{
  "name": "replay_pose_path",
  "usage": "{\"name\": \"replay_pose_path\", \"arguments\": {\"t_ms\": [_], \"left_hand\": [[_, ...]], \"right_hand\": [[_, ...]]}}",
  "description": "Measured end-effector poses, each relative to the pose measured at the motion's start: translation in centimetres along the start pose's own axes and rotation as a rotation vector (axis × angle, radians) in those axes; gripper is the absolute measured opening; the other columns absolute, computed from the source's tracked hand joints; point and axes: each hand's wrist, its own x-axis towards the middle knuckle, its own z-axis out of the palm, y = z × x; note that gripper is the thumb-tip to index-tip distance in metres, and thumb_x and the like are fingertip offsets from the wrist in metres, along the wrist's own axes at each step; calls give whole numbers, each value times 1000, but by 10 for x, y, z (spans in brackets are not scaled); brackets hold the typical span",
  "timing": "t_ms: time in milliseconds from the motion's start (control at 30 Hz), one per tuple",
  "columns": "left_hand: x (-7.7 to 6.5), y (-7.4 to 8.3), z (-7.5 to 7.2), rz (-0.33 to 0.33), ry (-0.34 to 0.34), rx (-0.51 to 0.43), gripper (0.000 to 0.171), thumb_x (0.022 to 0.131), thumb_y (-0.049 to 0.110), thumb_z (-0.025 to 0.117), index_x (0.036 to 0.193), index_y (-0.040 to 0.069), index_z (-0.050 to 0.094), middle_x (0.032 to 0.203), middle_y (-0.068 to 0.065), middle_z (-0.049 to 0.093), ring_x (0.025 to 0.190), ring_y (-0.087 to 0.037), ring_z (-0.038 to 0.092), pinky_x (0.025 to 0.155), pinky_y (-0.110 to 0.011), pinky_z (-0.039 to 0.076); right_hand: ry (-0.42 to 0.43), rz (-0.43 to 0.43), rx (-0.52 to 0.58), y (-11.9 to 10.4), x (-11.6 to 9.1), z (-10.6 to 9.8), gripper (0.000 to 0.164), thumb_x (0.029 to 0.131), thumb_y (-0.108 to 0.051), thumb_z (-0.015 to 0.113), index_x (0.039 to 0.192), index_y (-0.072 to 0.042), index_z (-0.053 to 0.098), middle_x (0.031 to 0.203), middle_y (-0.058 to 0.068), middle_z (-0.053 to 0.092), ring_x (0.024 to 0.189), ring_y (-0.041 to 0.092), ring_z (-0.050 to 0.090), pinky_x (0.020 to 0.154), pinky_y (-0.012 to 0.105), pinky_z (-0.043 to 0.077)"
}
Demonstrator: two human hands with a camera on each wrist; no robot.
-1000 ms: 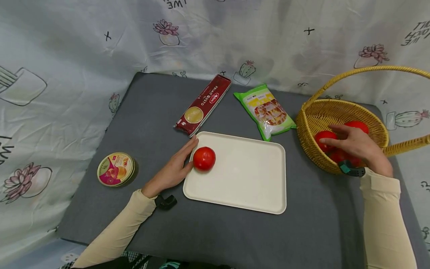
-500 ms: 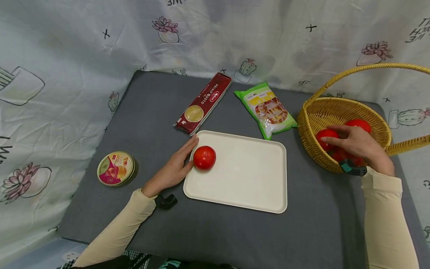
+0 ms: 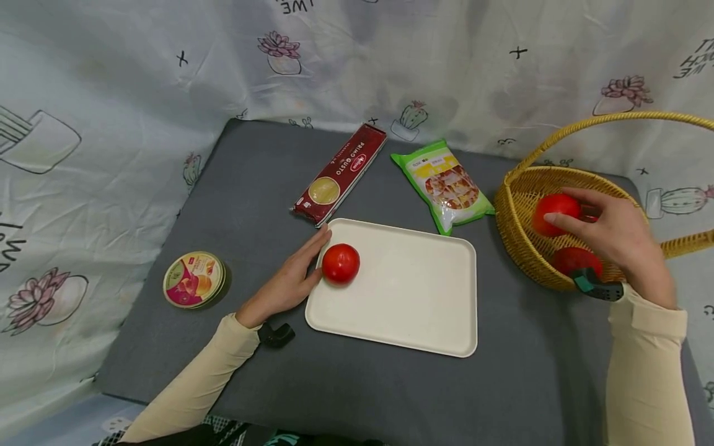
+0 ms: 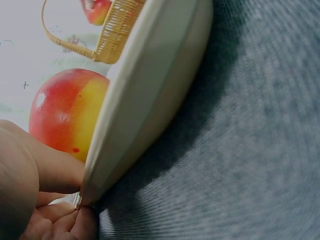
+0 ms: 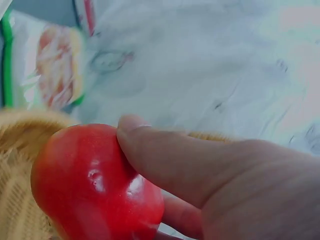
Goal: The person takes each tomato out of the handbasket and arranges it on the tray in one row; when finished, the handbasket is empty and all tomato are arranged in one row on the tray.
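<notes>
Got a red fruit (image 3: 548,218) clamped in the right hand (image 3: 619,232), pinched between thumb and fingers. Pretty glossy in the right wrist view, with a bit of orange-yellow along one side. Held over the inside of a yellow woven basket (image 3: 506,229), can't tell exactly how high. Down in the basket, another red fruit (image 3: 574,260) below the hand, plus a sliver of a third fruit (image 3: 591,212) mostly hidden by the thumb and fingers. Big handle (image 3: 586,122) too, arching up from the basket and out of frame on the right.

Over to the left hand (image 3: 287,279): laid along the left edge of a cream tray (image 3: 407,285) and touching it, with fingers fairly straight and thumb spread apart from them. Just beside that thumb, sitting on the tray, one more red fruit (image 3: 341,264), with a big yellow patch in the left wrist view.

Further out, past the tray: a slanted dark red PRIMO GUSTO packet (image 3: 340,176), then a green bag (image 3: 446,186) with a food photo, lying between packet and basket. Off to the left, a round tin (image 3: 193,280) with a pink-and-yellow lid. Underneath everything, a dark gray tabletop (image 3: 390,396). Behind and to the left, pale cloth (image 3: 139,124) printed with cacti and succulents.
</notes>
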Motion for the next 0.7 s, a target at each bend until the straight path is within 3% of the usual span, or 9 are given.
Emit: {"name": "replay_pose_path", "arguments": {"t_ms": [233,300,367,467,567,700], "left_hand": [[-1,0,-1,2,-2,10,74,101,-5,65,166,-1,30,177,-14,18,160,-33,23,125,-54,26],[-1,0,0,1,-5,10,74,101,-5,65,166,-2,30,177,-14,18,160,-33,23,125,-54,26],[0,0,0,-2,-8,7,74,101,-5,64,166,-2,30,177,-14,17,161,-32,23,126,-54,26],[-1,0,-1,-6,-11,8,74,101,-6,64,166,-2,30,177,-14,17,161,-31,22,126,-53,25],[-1,-1,-1,-12,-15,14,74,101,-6,64,166,-1,30,177,-12,17,161,-29,22,126,-52,26],[-1,-1,-1,-9,-11,17,74,101,-5,64,166,-1,30,177,-12,17,161,-29,23,126,-51,25]], "right_hand": [[48,-101,9,-40,-14,8,77,98,-45,77,156,-1,51,130,33,62,109,48,59,62,13,42],[43,-144,22,-51,-18,16,74,97,-41,79,155,-2,53,132,31,63,111,49,60,70,20,48],[34,-187,44,-61,-21,25,72,96,-37,82,154,-4,56,135,29,64,114,49,62,81,36,56],[13,-248,75,-78,-25,41,71,94,-34,84,152,-3,57,137,28,65,117,49,64,91,62,55],[-11,-310,87,-92,-25,58,70,92,-28,87,150,-1,58,132,26,67,109,45,67,86,59,59],[-67,-374,129,-108,-22,79,69,91,-21,88,150,1,58,133,24,67,110,41,68,88,54,60]]}}
